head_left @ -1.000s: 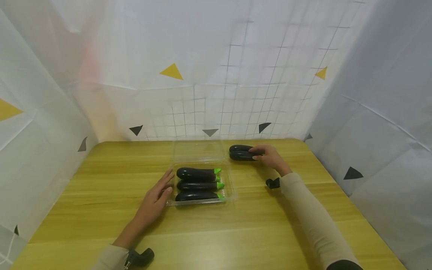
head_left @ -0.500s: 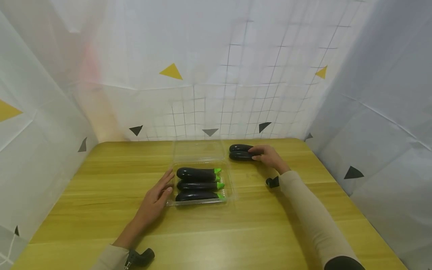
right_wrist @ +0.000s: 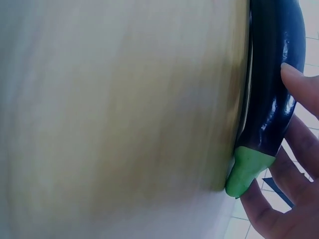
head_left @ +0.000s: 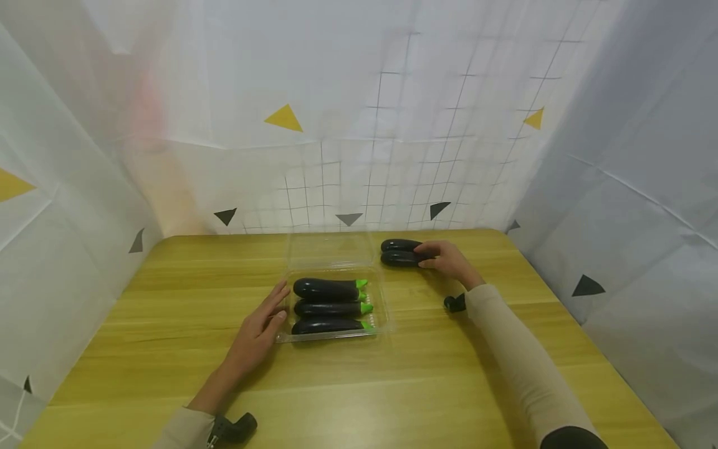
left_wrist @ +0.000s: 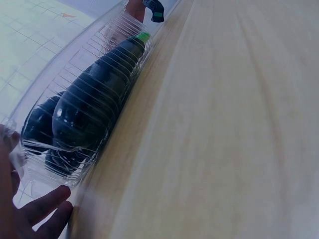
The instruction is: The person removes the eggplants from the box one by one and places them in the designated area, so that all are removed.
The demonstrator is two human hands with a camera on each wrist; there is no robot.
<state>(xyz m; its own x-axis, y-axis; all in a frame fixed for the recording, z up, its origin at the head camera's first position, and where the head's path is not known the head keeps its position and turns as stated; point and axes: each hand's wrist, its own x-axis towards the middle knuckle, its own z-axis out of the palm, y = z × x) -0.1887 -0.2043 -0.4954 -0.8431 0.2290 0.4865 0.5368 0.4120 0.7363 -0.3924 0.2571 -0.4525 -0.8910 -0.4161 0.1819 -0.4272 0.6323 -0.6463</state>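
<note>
We judge that we are at the pick-up step of filling the clear plastic box (head_left: 333,305) with eggplants. Our right hand (head_left: 449,260) lies over the stem ends of the two loose eggplants (head_left: 399,253), which sit side by side on the desk (head_left: 168,299) just ahead of its fingertips. In the right wrist view the fingers (right_wrist: 294,149) curl around the dark body of the nearer eggplant (right_wrist: 274,94) close to its green cap, so we take the grip as a light wrap that has not yet lifted it; the eggplant rests on the wood.

Our left hand (head_left: 257,333) lies flat with fingers spread and relaxed, its fingertips touching the near-left wall of the box, steadying it. Three eggplants already lie in the tray just past those fingertips, green caps pointing away from the hand.

The next move, as we judge it, calls for closing the right hand firmly on one eggplant, raising it free of its neighbour, and carrying it across toward the left hand, into the room left in the tray behind the three.

Much is hard to read. The caps of the loose pair are hidden under our right hand in the head view, and the right wrist view shows only one of them, cut off at the top. The open lid (head_left: 328,251) is nearly invisible against the desk. The left wrist view is blurred and shows only fingertips.
</note>
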